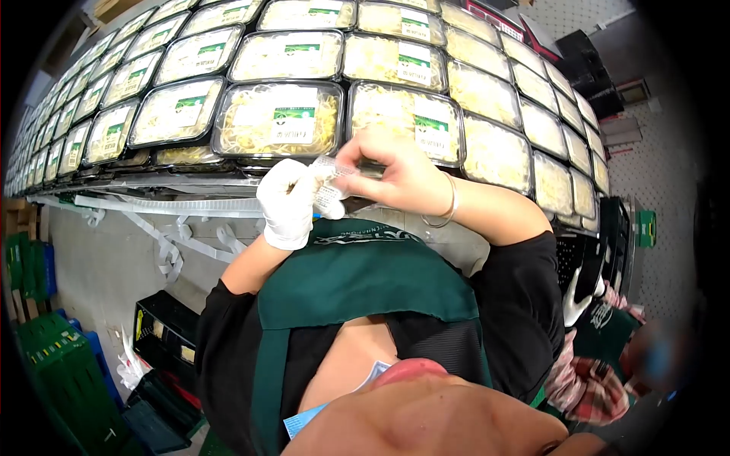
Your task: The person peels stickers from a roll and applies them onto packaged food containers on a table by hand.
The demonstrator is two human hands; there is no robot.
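Observation:
Both of my hands meet in front of my green apron point(365, 273), close to the near edge of the packed table. My left hand point(287, 199), in a white glove, is closed on a small strip of printed label sheet point(328, 182), pale and partly see-through. My right hand point(388, 171), bare, pinches the other side of this strip between thumb and fingers. Just beyond them sit clear-lidded trays of bean sprouts, the nearest being one tray point(243, 114) with a green and white label and another tray point(380, 106) behind my right hand.
Rows of packed trays point(289, 53) cover the table; those at right point(494, 152) show no labels. White backing strips point(167, 254) hang and lie on the floor at left. Green crates point(61, 372) and a black crate point(167, 330) stand there. A co-worker point(601, 357) is at right.

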